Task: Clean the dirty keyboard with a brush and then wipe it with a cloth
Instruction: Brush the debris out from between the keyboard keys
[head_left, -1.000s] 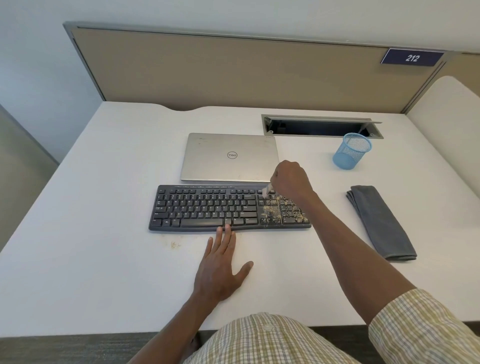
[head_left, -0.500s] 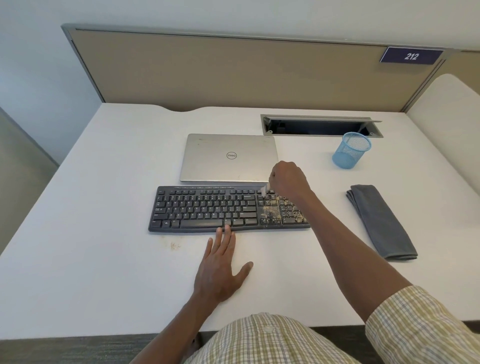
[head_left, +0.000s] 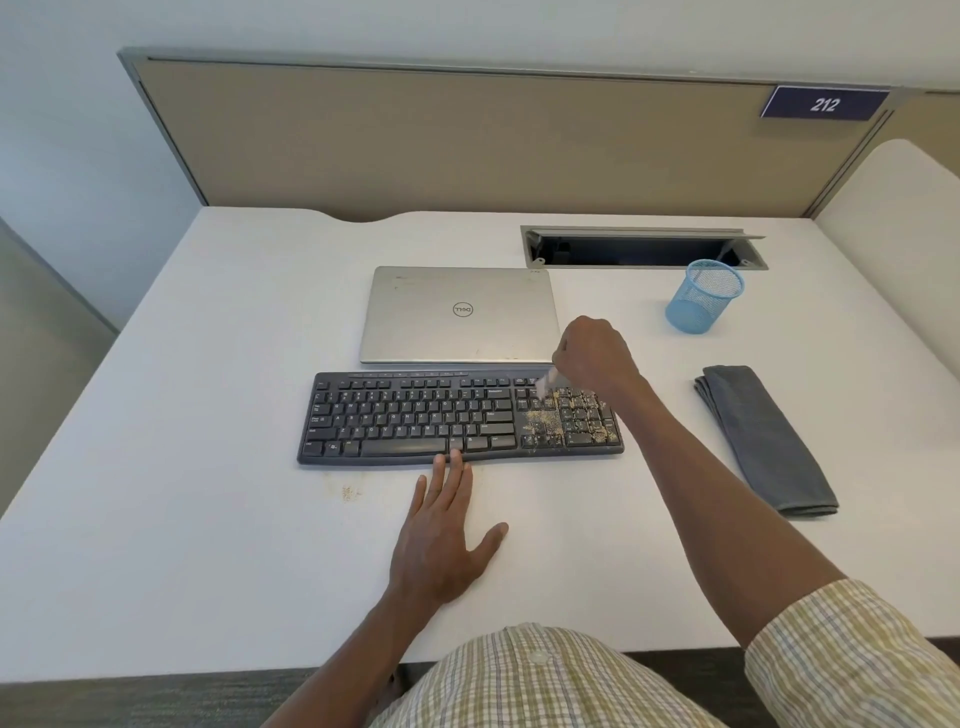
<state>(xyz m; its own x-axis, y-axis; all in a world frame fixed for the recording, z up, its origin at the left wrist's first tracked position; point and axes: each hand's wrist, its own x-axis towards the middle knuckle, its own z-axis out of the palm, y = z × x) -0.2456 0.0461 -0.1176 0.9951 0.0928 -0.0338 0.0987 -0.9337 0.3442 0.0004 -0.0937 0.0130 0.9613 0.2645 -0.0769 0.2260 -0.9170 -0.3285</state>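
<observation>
Little has shifted since the earlier frames: only the right hand (head_left: 592, 358), fisted around a pale brush (head_left: 546, 385), has been carried slightly toward 12 o'clock over the crumb-strewn number pad of the black keyboard (head_left: 415, 415). The left hand (head_left: 441, 535) is laid flat, fingers straight, on the white desk (head_left: 208, 545), its fingertips touching the keyboard's near edge. A folded grey cloth (head_left: 763, 441) is seen at 3 o'clock, a closed silver laptop (head_left: 460, 314) at 12, a blue mesh cup (head_left: 704, 296) at 2. Beige partitions enclose the desk.
</observation>
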